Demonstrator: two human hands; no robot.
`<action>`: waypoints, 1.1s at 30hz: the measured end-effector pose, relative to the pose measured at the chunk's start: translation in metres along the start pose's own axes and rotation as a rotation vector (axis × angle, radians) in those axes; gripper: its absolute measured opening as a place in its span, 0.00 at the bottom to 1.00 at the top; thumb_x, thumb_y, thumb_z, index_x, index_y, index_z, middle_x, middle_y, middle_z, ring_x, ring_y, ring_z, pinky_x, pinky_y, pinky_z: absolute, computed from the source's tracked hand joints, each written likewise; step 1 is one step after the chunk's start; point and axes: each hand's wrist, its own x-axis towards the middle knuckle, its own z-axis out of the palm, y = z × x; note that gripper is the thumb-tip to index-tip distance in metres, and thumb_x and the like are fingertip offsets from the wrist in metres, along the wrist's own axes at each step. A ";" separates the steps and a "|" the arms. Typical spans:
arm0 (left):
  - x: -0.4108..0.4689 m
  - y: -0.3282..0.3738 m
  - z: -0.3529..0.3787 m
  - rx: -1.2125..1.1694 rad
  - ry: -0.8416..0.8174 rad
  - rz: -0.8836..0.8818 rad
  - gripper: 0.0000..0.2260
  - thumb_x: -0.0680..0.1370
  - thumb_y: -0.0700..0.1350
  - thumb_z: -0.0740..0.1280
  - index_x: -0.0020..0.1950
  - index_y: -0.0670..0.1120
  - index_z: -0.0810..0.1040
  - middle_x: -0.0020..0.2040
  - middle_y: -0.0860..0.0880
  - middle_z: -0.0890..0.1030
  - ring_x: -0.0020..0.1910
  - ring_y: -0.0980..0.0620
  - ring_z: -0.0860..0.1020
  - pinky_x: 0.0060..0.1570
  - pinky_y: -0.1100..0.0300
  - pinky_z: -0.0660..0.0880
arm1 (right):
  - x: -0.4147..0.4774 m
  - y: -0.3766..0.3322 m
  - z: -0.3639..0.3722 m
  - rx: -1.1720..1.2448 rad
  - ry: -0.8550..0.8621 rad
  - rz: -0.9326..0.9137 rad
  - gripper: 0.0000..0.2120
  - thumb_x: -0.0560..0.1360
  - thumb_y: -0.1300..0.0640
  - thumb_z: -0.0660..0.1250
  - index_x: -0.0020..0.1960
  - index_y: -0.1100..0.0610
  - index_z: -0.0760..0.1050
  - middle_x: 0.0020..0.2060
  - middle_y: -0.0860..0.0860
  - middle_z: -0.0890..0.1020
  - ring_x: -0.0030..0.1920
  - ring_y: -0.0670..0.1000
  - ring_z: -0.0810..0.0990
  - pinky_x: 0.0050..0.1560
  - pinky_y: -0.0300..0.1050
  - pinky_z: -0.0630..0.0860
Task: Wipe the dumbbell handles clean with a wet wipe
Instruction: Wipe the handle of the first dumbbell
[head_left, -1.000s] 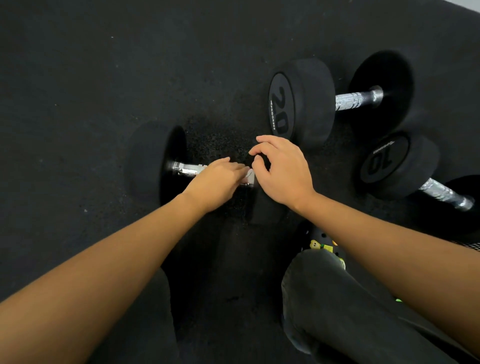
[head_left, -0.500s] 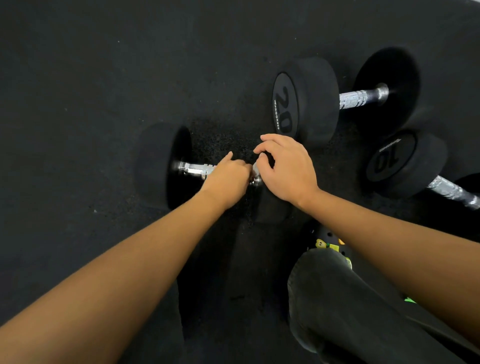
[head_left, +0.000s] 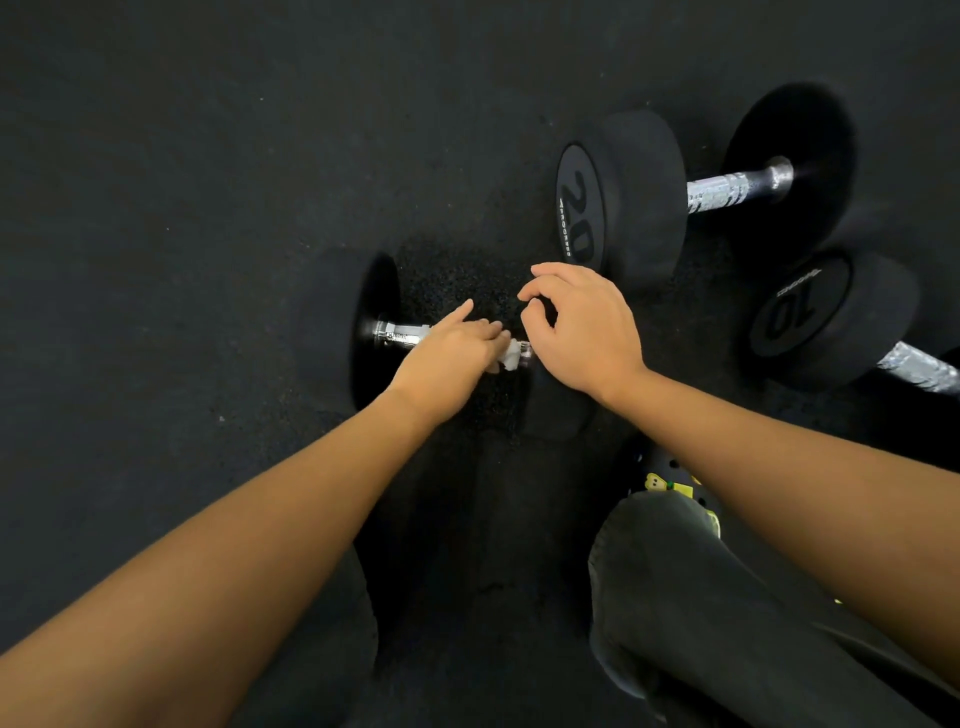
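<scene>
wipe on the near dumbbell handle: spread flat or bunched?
Bunched. The white wet wipe shows as a small crumpled wad at the left hand's fingertips, against the chrome dumbbell handle.

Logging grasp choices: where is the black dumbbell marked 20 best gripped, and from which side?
Probably its knurled silver handle, from above: the black round-headed dumbbell marked 20 lies flat on the dark floor, the bar bare between two heads too broad to wrap.
</scene>
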 end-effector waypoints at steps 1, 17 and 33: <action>0.004 0.005 0.000 0.007 -0.005 0.002 0.19 0.80 0.38 0.58 0.72 0.44 0.65 0.70 0.47 0.69 0.71 0.51 0.65 0.72 0.59 0.39 | 0.000 0.000 0.000 -0.001 0.000 -0.001 0.11 0.75 0.57 0.61 0.51 0.57 0.81 0.58 0.52 0.80 0.62 0.50 0.74 0.63 0.44 0.65; -0.014 -0.010 0.014 -0.126 0.293 -0.058 0.13 0.67 0.37 0.72 0.51 0.36 0.82 0.49 0.39 0.84 0.48 0.43 0.83 0.60 0.39 0.65 | -0.001 0.001 0.001 0.018 0.040 -0.031 0.11 0.73 0.58 0.62 0.47 0.59 0.82 0.51 0.53 0.83 0.57 0.52 0.78 0.58 0.44 0.68; -0.013 0.000 0.023 -0.267 0.331 -0.158 0.15 0.69 0.36 0.71 0.55 0.36 0.81 0.54 0.38 0.82 0.54 0.40 0.80 0.64 0.44 0.62 | -0.002 0.001 0.002 0.012 0.028 -0.032 0.11 0.73 0.58 0.61 0.48 0.58 0.82 0.53 0.53 0.82 0.58 0.50 0.77 0.60 0.43 0.67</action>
